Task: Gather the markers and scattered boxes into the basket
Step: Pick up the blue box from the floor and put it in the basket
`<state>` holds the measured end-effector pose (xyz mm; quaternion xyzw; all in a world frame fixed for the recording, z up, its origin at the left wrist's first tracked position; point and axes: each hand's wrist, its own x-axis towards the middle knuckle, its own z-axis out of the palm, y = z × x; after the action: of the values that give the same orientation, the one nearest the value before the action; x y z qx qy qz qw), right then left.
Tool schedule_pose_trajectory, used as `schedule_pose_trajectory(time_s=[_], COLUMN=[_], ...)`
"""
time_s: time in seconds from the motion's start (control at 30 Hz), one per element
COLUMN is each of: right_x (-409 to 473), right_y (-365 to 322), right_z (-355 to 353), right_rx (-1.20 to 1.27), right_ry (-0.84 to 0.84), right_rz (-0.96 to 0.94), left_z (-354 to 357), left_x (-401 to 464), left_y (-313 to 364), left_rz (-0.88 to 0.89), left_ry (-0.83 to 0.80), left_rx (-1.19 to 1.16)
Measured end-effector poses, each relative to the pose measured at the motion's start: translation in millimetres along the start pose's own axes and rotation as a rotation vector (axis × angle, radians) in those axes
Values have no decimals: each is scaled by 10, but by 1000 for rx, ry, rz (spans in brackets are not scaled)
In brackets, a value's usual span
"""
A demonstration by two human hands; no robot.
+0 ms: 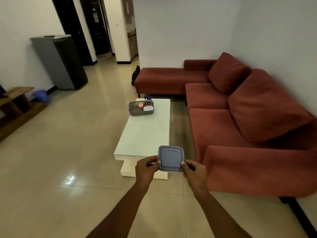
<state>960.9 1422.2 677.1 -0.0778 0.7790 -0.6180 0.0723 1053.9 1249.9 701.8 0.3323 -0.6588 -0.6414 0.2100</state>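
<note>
I hold a square box with a blue-grey lid [170,158] in front of me, above the near end of the white coffee table [144,134]. My left hand [146,168] grips its left edge and my right hand [195,171] grips its right edge, thumbs on the lid. A grey basket [133,110] stands at the table's far end. Inside it are several markers [147,100] standing upright, a pink box [141,105] and a white box [148,108].
A red sectional sofa [240,117] runs along the right wall, close beside the table. A grey cabinet [58,60] stands at the left wall, with a wooden shelf unit [15,107] nearer. A dark bag [135,74] sits by the sofa's far end. Tiled floor lies to the left.
</note>
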Motion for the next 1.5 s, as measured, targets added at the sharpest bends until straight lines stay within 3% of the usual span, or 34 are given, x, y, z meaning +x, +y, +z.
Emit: schedule_pose_trajectory(time_s=[0.33,0.7,1.03,1.5], right_x=[106,1178,2595,4300], right_y=[-411,-434,-873,-868], right_z=[2088,4051,5861,7921], right_rx=[-8,-9,-19,-128], right_ry=[6,19,-50,66], right_rz=[59,91,131,189], left_z=[-1715,-2611,-3264,-4073], left_x=[1018,2870,5009,8070], left_y=[86,-152,98,-51], left_rz=[-21,-108,-163,-210], left_ry=[-9,39,172,-93], left_rx=[54,153,200,152])
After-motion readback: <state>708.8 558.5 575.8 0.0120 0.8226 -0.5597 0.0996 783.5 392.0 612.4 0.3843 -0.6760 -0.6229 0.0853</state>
